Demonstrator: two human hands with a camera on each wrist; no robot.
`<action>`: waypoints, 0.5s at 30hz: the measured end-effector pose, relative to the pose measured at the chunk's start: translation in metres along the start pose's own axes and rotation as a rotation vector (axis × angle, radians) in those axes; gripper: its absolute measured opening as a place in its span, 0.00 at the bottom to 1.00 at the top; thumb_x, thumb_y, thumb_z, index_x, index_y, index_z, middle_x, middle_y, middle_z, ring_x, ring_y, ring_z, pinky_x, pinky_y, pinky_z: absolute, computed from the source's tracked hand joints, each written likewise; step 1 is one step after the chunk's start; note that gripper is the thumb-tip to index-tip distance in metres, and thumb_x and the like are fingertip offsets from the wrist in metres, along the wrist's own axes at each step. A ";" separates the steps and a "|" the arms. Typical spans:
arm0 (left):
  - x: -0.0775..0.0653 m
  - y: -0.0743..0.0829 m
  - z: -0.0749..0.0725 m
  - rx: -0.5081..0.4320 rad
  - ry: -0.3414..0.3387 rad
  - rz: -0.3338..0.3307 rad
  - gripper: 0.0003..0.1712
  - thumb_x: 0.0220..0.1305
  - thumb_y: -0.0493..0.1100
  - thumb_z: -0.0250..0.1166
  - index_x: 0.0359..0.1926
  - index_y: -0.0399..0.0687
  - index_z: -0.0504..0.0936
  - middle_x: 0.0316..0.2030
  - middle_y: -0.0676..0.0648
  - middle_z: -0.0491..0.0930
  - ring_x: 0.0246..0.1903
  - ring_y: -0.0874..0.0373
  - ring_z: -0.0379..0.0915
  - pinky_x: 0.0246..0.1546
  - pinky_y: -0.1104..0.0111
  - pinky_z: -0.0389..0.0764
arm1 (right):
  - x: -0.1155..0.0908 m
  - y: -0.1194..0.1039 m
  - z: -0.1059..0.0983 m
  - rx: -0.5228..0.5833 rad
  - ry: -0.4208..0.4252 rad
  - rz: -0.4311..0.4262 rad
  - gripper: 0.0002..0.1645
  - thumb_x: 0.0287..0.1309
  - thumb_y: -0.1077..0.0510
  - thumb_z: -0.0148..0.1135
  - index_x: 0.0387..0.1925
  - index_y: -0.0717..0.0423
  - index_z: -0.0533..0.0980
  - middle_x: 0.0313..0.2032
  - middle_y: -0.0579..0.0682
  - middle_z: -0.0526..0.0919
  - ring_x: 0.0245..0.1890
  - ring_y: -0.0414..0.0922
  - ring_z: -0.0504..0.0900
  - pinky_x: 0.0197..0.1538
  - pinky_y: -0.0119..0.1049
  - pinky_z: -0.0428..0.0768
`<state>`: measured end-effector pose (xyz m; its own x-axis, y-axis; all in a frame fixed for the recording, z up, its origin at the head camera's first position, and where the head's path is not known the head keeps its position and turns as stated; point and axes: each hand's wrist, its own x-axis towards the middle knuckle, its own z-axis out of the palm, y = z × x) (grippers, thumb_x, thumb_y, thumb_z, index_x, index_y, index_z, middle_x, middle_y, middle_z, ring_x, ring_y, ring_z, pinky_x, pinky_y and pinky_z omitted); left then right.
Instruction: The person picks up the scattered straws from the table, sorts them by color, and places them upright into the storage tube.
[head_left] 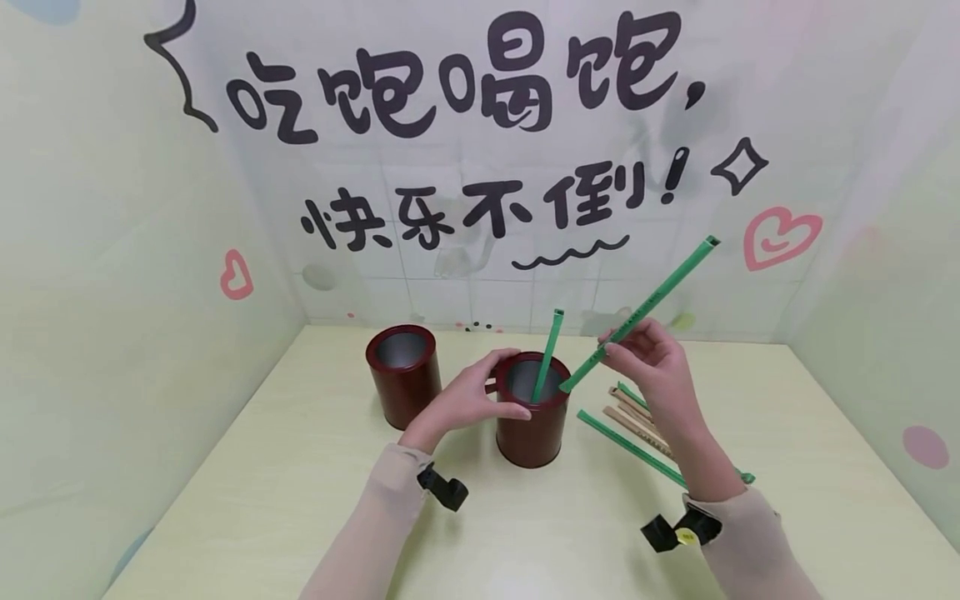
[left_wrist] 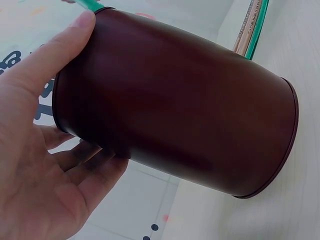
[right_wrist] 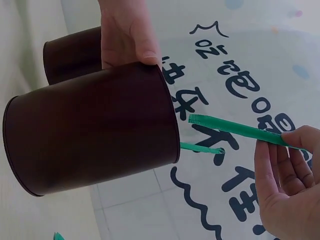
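Note:
A dark red canister (head_left: 531,437) stands upright with its top open and one slim green paper-wrapped stick (head_left: 551,346) leaning inside. My left hand (head_left: 472,396) grips this canister at the rim, thumb on the near side and fingers round the far side, as the left wrist view (left_wrist: 175,100) also shows. Between thumb and fingertips, my right hand (head_left: 663,371) pinches another long green paper-wrapped stick (head_left: 667,287). It slants, its lower end close to the canister's right rim. In the right wrist view, that end (right_wrist: 200,120) is apart from the canister.
A second dark red canister (head_left: 405,392) stands to the left, its visible inside bare. Right of the gripped canister lie several wrapped sticks, brown (head_left: 636,427) and green (head_left: 630,447), partly under my right forearm. A printed white backdrop (head_left: 465,275) rises behind the table (head_left: 285,483).

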<state>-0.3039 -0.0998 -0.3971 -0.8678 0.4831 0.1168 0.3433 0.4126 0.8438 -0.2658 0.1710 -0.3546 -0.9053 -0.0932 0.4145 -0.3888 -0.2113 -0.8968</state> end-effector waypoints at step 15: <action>0.000 -0.001 -0.001 -0.021 -0.015 0.018 0.50 0.53 0.46 0.78 0.73 0.50 0.61 0.66 0.47 0.71 0.67 0.49 0.69 0.67 0.53 0.74 | 0.003 0.023 0.026 -0.179 -0.057 0.011 0.10 0.63 0.67 0.62 0.46 0.64 0.73 0.38 0.40 0.86 0.41 0.35 0.84 0.47 0.30 0.86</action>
<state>-0.3041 -0.1009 -0.3979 -0.8559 0.5021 0.1240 0.3507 0.3873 0.8526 -0.2735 0.1402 -0.3699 -0.9005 -0.1508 0.4079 -0.4077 -0.0339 -0.9125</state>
